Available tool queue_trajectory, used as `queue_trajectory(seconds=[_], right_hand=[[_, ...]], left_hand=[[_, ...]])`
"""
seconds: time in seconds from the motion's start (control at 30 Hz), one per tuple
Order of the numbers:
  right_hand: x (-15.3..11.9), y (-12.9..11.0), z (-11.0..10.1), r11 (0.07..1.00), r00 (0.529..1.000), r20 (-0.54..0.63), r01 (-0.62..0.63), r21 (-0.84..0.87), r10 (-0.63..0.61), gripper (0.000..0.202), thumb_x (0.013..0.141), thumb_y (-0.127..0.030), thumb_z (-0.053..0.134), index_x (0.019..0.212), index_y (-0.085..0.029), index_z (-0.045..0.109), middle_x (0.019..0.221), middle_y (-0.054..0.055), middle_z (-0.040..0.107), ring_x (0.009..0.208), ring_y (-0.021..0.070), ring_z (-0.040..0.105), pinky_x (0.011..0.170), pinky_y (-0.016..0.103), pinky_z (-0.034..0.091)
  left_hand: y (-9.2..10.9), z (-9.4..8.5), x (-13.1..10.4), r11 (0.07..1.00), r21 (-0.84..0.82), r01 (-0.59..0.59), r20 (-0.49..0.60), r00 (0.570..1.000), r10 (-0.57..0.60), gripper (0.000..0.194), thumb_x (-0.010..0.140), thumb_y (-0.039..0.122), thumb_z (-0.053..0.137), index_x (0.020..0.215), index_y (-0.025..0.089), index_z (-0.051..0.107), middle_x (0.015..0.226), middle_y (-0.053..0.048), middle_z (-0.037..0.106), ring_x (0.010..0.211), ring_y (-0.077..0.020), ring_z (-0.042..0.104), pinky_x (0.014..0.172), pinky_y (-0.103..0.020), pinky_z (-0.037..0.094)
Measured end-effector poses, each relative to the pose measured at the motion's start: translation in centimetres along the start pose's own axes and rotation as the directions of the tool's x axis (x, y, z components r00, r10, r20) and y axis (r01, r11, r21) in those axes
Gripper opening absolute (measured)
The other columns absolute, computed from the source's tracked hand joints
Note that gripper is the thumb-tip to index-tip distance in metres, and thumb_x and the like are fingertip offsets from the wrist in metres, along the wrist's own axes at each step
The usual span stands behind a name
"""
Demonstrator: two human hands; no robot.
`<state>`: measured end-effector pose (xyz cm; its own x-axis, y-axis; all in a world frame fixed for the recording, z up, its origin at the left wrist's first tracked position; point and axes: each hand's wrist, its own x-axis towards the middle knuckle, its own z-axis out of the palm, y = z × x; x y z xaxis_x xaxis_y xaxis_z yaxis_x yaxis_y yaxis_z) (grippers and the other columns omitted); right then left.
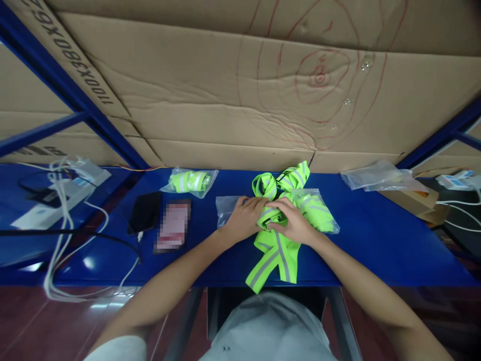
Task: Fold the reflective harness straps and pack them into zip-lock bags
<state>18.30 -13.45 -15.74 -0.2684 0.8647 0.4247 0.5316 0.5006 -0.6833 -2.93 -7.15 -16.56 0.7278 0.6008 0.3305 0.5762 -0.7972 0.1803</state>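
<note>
A neon yellow-green reflective strap (271, 213) with a grey stripe is partly rolled up between my two hands. My left hand (246, 215) wraps round the roll from the left, and my right hand (291, 220) grips it from the right with curled fingers. Loose strap ends (268, 265) trail over the table's front edge. Just beyond my fingers lie more coiled straps (265, 184) of the same kind. By my right hand sits a bagged strap (315, 210) in clear plastic. Partly under my left hand is a clear plastic bag (225, 206).
On the blue table (368, 240), another bagged strap (190, 181) lies at the back left, near a black phone (145, 213) and a second phone (173, 225). White cables (62, 220) tangle at far left. Plastic bags (381, 175) rest on a cardboard box (413, 203) at right. Cardboard (195, 100) walls the back.
</note>
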Motion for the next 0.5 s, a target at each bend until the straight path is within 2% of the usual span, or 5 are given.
queue_trajectory(seconds=[0.1, 0.2, 0.3, 0.4, 0.5], right_hand=[[0.4, 0.2, -0.6, 0.993, 0.995, -0.034, -0.094, 0.074, 0.097, 0.044, 0.097, -0.049, 0.068, 0.135, -0.027, 0.062, 0.141, 0.012, 0.059, 0.134, 0.0272, 0.06, 0.107, 0.043, 0.057], [0.8, 0.3, -0.4, 0.974, 0.977, -0.092, -0.18, 0.135, 0.193, 0.044, 0.104, -0.051, 0.055, 0.139, -0.025, 0.058, 0.135, 0.011, 0.068, 0.124, 0.0242, 0.067, 0.104, 0.042, 0.058], [0.9, 0.1, -0.1, 0.966, 0.967, -0.124, -0.199, 0.164, 0.221, 0.041, 0.102, -0.052, 0.059, 0.132, -0.024, 0.065, 0.13, 0.009, 0.072, 0.12, 0.0244, 0.07, 0.106, 0.042, 0.057], [0.8, 0.0, 0.0, 0.969, 0.963, -0.172, -0.178, 0.172, 0.208, 0.041, 0.1, -0.05, 0.063, 0.131, -0.023, 0.067, 0.131, 0.009, 0.073, 0.123, 0.0255, 0.069, 0.107, 0.042, 0.056], [0.6, 0.3, 0.0, 0.979, 0.957, -0.231, -0.14, 0.151, 0.173, 0.042, 0.098, -0.049, 0.067, 0.132, -0.024, 0.067, 0.133, 0.009, 0.072, 0.126, 0.027, 0.067, 0.109, 0.045, 0.055]], left_hand=[[0.9, -0.4, -0.1, 0.999, 0.047, 0.008, -0.055, 0.998, -0.005, 0.069, 0.091, 0.039, 0.073, 0.151, 0.016, 0.046, 0.145, -0.019, 0.064, 0.133, -0.033, 0.061, 0.116, -0.054, 0.033], [1.9, -0.8, -0.2, 0.996, 0.086, 0.023, -0.118, 0.993, -0.013, 0.063, 0.098, 0.031, 0.062, 0.156, 0.017, 0.04, 0.151, -0.019, 0.059, 0.14, -0.0335, 0.055, 0.123, -0.059, 0.025], [2.7, -0.8, -0.3, 0.993, 0.115, 0.039, -0.162, 0.987, -0.02, 0.065, 0.099, 0.022, 0.056, 0.16, 0.018, 0.034, 0.154, -0.02, 0.055, 0.143, -0.0359, 0.052, 0.124, -0.065, 0.019], [2.5, -0.8, -0.3, 0.992, 0.126, -0.002, -0.156, 0.988, 0.022, 0.081, 0.094, 0.029, 0.068, 0.163, 0.02, 0.027, 0.157, -0.022, 0.051, 0.146, -0.0397, 0.048, 0.125, -0.071, 0.016], [1.1, -1.3, -0.2, 0.989, 0.096, -0.116, -0.088, 0.988, 0.125, 0.116, 0.078, 0.049, 0.087, 0.166, 0.02, 0.016, 0.165, -0.024, 0.039, 0.154, -0.0409, 0.038, 0.128, -0.063, 0.024]])
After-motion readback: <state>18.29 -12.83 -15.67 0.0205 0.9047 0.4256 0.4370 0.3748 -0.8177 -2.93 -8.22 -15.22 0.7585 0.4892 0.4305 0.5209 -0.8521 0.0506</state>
